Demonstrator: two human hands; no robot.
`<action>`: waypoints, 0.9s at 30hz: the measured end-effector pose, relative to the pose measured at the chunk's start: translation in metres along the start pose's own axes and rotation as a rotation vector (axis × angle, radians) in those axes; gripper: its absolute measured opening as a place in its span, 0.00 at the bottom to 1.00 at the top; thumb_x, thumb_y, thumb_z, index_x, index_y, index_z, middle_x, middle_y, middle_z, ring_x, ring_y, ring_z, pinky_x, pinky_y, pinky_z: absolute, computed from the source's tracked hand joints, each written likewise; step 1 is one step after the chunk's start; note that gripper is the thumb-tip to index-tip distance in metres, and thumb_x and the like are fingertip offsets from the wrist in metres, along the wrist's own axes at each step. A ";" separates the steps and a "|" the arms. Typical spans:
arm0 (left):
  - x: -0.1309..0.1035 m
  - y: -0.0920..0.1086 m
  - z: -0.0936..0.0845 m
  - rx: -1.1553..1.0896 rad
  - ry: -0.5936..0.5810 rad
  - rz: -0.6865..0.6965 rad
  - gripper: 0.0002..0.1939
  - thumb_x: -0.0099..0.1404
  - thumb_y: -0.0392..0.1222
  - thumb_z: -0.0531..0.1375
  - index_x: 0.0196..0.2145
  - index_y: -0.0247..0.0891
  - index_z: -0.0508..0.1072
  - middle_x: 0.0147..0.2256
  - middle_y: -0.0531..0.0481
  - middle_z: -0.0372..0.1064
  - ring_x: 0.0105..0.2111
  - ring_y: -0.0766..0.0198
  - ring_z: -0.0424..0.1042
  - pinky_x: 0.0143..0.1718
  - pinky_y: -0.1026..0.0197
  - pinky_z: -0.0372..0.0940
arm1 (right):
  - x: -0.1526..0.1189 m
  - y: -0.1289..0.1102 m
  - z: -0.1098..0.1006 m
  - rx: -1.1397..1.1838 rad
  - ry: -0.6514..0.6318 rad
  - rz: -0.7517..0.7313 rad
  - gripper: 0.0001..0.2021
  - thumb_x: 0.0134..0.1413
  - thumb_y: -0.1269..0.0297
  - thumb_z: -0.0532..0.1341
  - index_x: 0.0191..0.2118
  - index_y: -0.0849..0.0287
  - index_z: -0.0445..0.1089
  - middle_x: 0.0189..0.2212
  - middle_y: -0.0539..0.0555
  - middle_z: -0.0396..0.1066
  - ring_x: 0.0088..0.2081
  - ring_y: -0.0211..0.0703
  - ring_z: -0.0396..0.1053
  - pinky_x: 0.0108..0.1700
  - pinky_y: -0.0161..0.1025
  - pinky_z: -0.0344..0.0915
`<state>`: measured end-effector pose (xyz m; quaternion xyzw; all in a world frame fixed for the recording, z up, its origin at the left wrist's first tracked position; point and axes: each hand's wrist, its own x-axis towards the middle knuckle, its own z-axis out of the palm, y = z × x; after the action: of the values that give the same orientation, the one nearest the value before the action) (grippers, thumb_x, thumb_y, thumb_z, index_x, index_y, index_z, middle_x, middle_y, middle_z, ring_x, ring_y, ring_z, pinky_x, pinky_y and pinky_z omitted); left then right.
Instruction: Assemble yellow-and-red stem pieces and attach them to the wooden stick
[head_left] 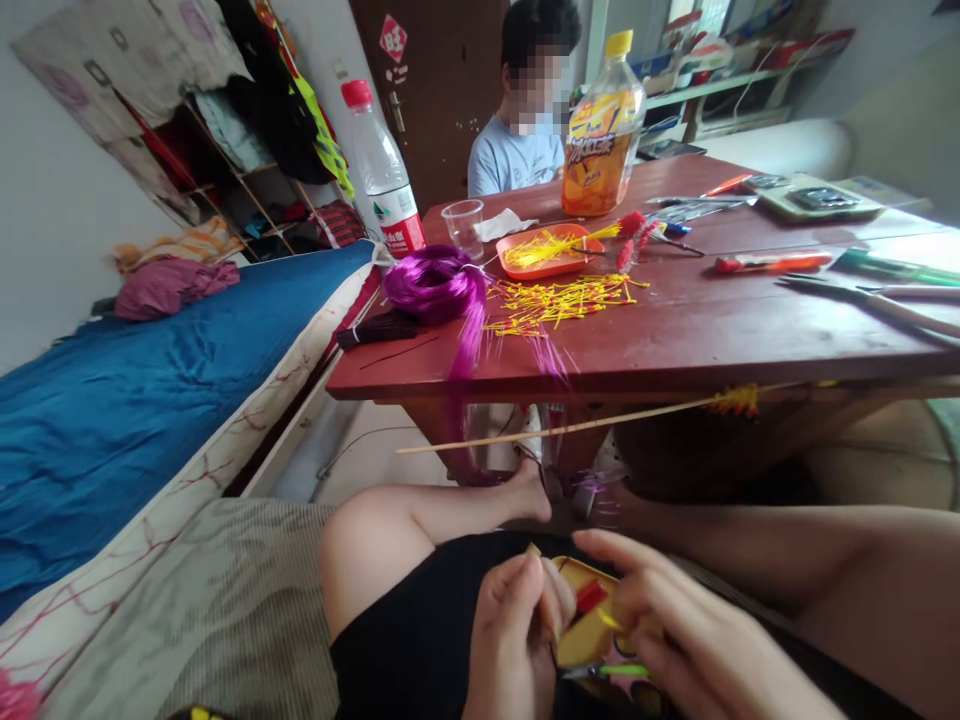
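My left hand [514, 625] is held low over the lap, thumb and fingers pressed together. A small pale tip shows at its fingertips, but I cannot make out what it is. To its right, my right hand [667, 610] has the index finger stretched out and the other fingers loosely bent; nothing plainly sits in its grip. Beneath both hands rests a yellow tray [574, 570] with a red piece [591, 597] in it. A yellow strip [611, 620] lies close to the right fingers. Between the palms shows a green-handled tool [622, 670], partly hidden.
A thin stick [555, 430] with yellow-red tufts runs before the red table [637, 355]. On the table are purple thread [435, 285], yellow stamens [566, 300], an orange dish [514, 265], bottles and pliers [877, 295]. A person [517, 150] sits opposite; a bed [180, 370] stands left.
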<state>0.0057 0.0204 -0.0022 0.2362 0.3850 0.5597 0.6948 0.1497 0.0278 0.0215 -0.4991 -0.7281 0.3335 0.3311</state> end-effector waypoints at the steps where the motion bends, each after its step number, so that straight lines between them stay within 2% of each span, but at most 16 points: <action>1: 0.000 -0.001 0.001 0.011 -0.013 -0.006 0.26 0.53 0.54 0.59 0.10 0.37 0.55 0.14 0.56 0.49 0.19 0.69 0.50 0.24 0.63 0.47 | -0.009 0.004 0.016 0.013 -0.032 -0.027 0.07 0.52 0.65 0.53 0.27 0.49 0.66 0.46 0.51 0.71 0.47 0.47 0.69 0.42 0.39 0.70; 2: 0.000 -0.002 0.002 0.028 -0.027 -0.012 0.26 0.53 0.54 0.60 0.10 0.37 0.55 0.14 0.56 0.49 0.19 0.70 0.50 0.23 0.63 0.48 | -0.015 0.008 0.028 0.041 -0.097 -0.082 0.07 0.52 0.67 0.52 0.28 0.51 0.66 0.49 0.53 0.69 0.49 0.46 0.67 0.44 0.37 0.69; 3: 0.000 -0.003 0.002 0.046 -0.035 -0.017 0.26 0.53 0.54 0.60 0.10 0.37 0.55 0.14 0.56 0.49 0.18 0.70 0.49 0.23 0.63 0.48 | -0.018 0.011 0.036 0.051 -0.108 -0.100 0.07 0.53 0.68 0.52 0.29 0.52 0.65 0.50 0.54 0.68 0.51 0.46 0.66 0.46 0.37 0.68; 5: -0.001 -0.004 0.003 0.065 -0.044 -0.014 0.26 0.53 0.54 0.60 0.10 0.36 0.56 0.13 0.56 0.49 0.18 0.70 0.50 0.23 0.64 0.50 | -0.019 0.017 0.041 0.076 -0.124 -0.116 0.07 0.54 0.69 0.51 0.30 0.53 0.65 0.50 0.56 0.68 0.52 0.46 0.64 0.47 0.37 0.67; 8: -0.003 -0.002 0.000 -0.016 -0.035 -0.070 0.20 0.54 0.52 0.60 0.16 0.35 0.64 0.18 0.54 0.57 0.21 0.69 0.56 0.25 0.65 0.56 | -0.018 0.024 0.030 0.043 -0.103 -0.083 0.09 0.56 0.67 0.50 0.35 0.53 0.67 0.50 0.56 0.68 0.50 0.46 0.67 0.47 0.38 0.67; 10: -0.005 0.001 -0.005 -0.049 -0.023 -0.192 0.14 0.55 0.52 0.60 0.26 0.36 0.70 0.25 0.52 0.64 0.23 0.68 0.62 0.24 0.65 0.59 | -0.018 0.029 0.019 -0.028 -0.071 -0.082 0.10 0.57 0.66 0.49 0.39 0.53 0.67 0.51 0.56 0.67 0.49 0.46 0.67 0.48 0.40 0.67; 13: -0.008 0.004 -0.014 0.051 -0.021 -0.392 0.14 0.55 0.49 0.61 0.34 0.36 0.72 0.31 0.47 0.69 0.24 0.65 0.68 0.20 0.66 0.63 | -0.018 0.037 0.005 -0.137 -0.048 -0.147 0.11 0.58 0.67 0.47 0.37 0.54 0.67 0.51 0.56 0.66 0.51 0.45 0.65 0.50 0.42 0.65; 17: -0.008 0.005 -0.023 0.199 -0.068 -0.546 0.13 0.52 0.46 0.64 0.30 0.31 0.73 0.28 0.47 0.70 0.21 0.68 0.69 0.15 0.70 0.62 | -0.016 0.044 -0.005 -0.266 -0.090 -0.261 0.11 0.56 0.71 0.48 0.37 0.57 0.66 0.51 0.59 0.67 0.51 0.46 0.65 0.50 0.44 0.66; 22: -0.002 0.005 -0.023 0.282 -0.058 -0.596 0.13 0.47 0.44 0.67 0.22 0.30 0.72 0.21 0.50 0.68 0.16 0.72 0.66 0.11 0.73 0.58 | -0.014 0.044 -0.009 -0.425 -0.158 -0.402 0.14 0.51 0.77 0.48 0.38 0.59 0.67 0.51 0.62 0.67 0.51 0.49 0.66 0.49 0.47 0.67; 24: 0.001 0.005 -0.022 0.284 -0.033 -0.612 0.13 0.45 0.43 0.67 0.20 0.30 0.72 0.19 0.50 0.67 0.15 0.72 0.65 0.10 0.74 0.57 | -0.013 0.042 -0.010 -0.481 -0.160 -0.461 0.14 0.49 0.78 0.48 0.36 0.60 0.67 0.51 0.63 0.67 0.48 0.50 0.68 0.45 0.45 0.69; 27: 0.004 0.005 -0.022 0.262 -0.024 -0.652 0.13 0.45 0.44 0.67 0.20 0.30 0.72 0.18 0.50 0.68 0.15 0.72 0.65 0.10 0.74 0.57 | -0.010 0.037 -0.013 -0.559 -0.170 -0.550 0.16 0.45 0.79 0.48 0.35 0.58 0.67 0.48 0.61 0.69 0.36 0.47 0.72 0.33 0.42 0.69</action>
<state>-0.0145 0.0234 -0.0127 0.1947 0.5005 0.2514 0.8052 0.1814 0.0311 -0.0033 -0.3271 -0.9220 0.0618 0.1978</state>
